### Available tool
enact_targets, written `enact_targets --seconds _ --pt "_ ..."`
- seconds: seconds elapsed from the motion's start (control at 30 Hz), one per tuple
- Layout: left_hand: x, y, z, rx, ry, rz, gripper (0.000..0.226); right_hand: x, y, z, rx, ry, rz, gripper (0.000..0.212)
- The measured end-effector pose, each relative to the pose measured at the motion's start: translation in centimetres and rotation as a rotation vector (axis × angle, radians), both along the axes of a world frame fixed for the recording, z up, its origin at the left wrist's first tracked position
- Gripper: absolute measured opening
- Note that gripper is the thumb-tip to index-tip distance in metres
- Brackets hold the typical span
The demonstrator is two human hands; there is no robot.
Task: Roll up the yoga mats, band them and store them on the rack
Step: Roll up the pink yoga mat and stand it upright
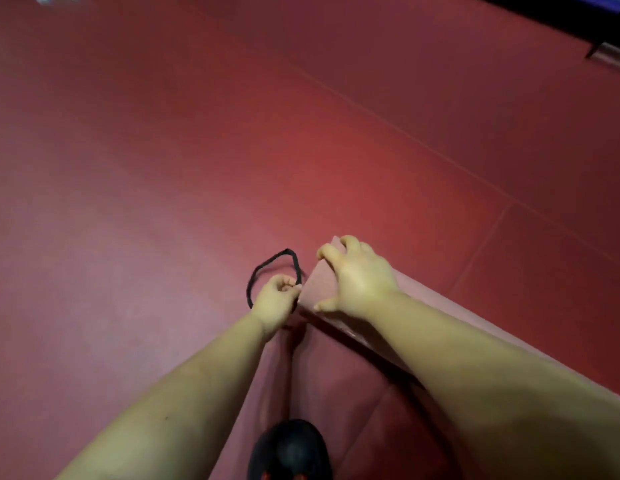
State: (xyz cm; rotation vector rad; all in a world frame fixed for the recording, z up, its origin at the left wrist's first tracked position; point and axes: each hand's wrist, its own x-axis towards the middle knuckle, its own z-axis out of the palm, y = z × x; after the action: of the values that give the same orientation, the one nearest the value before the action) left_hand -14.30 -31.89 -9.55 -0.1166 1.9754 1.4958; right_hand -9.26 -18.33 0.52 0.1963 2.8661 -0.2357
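Note:
A rolled dusty-pink yoga mat point(322, 289) lies on the red floor, running from the middle of the view to the lower right. My right hand point(357, 275) grips its near end from above, fingers curled over the far side and thumb on the near side. Just left of that end, my left hand point(277, 299) pinches a black elastic band point(267, 265). The band's loop stands open above and to the left of my fist, close to the roll's end face.
Red floor mats with thin seams point(440, 154) spread all around. A black shoe point(291, 452) shows at the bottom centre. Dark furniture with a leg point(594, 51) stands at the top right corner. No rack is in view.

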Motion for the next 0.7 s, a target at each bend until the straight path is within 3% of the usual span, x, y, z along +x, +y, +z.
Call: enact_targets --seconds 0.1,0.23,0.43,0.57,0.7 --pt "0.9 1.5 6.4 0.187 -0.014 0.014 0.018 2.6 1.3 5.6 -0.001 0.139 -0.071 0.080" --pt "3.3 4.5 16.8 0.328 0.115 -0.117 0.011 8.3 3.2 14.2 0.003 0.353 -0.213 0.078" --pt "10.3 8.6 33.3 0.391 0.395 -0.332 0.011 19.6 5.1 26.2 -0.082 0.778 -0.472 0.072" --pt "17.6 11.2 42.4 0.391 0.647 -0.442 0.014 27.3 5.0 30.2 -0.155 1.110 -0.665 0.070" --pt "25.7 13.0 45.5 0.285 0.848 -0.546 0.029 33.0 4.4 29.6 -0.215 1.358 -0.806 0.076"
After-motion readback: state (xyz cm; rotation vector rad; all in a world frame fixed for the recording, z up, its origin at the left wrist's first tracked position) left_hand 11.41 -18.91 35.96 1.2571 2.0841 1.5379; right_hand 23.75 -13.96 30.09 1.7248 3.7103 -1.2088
